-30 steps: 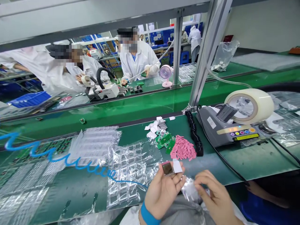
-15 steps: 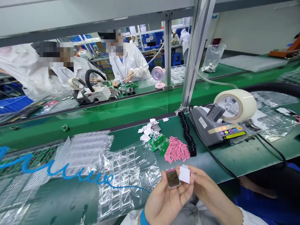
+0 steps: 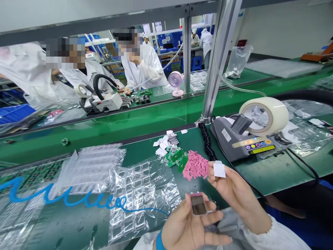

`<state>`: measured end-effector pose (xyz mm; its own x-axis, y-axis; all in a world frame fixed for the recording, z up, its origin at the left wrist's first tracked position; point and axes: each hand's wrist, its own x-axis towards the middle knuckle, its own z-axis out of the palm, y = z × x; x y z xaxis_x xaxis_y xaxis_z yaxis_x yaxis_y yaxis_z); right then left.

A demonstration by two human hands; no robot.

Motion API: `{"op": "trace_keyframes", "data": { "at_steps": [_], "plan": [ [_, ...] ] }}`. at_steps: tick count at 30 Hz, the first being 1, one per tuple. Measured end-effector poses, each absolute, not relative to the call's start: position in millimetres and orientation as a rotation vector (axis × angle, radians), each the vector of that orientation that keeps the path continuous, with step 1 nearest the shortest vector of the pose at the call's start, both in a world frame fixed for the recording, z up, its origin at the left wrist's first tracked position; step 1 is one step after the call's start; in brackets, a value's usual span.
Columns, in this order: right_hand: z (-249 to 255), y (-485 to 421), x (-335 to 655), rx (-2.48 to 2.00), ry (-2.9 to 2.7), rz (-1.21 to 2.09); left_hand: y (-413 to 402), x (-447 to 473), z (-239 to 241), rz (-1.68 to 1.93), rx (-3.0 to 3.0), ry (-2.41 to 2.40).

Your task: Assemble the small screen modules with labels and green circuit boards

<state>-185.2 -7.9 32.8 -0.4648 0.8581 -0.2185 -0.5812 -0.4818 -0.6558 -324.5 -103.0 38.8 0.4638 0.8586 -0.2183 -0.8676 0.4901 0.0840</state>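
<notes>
My left hand, with a blue band at the wrist, is palm up and holds a small square display module between thumb and fingers. The module has a dark face and a pink strip along its top edge. Higher and to the right, my right hand pinches a small white square piece. Just left of that hand lies a pile of pink strips. Small green circuit boards and loose white pieces lie behind the strips on the green mat.
A grey tape dispenser carrying a large tape roll stands at right. Clear plastic trays lie at left, crossed by a coiled blue cord. A black row of parts lies before the metal post. Co-workers sit opposite.
My right hand has moved up and right, away from my left hand, carrying the white piece. My left hand has lowered slightly and its outer fingers have spread, the display module still in it.
</notes>
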Motion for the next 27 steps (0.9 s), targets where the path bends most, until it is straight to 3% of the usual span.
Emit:
{"op": "trace_keyframes", "data": {
  "at_steps": [9, 21, 27],
  "plan": [
    [72.0, 12.0, -170.2, -0.079, -2.152, 1.275, -104.5, -319.1, 46.2, 0.976, -0.091, 0.486],
    [89.4, -0.7, -175.3, 0.047, -2.541, 0.967, -102.8, -313.4, 49.4, 0.941, -0.087, 0.487],
    [96.1, -32.9, -172.4, -0.341, -2.445, 0.675, -106.1, -313.8, 52.5, 1.212, 0.071, 0.624]
  ]
}}
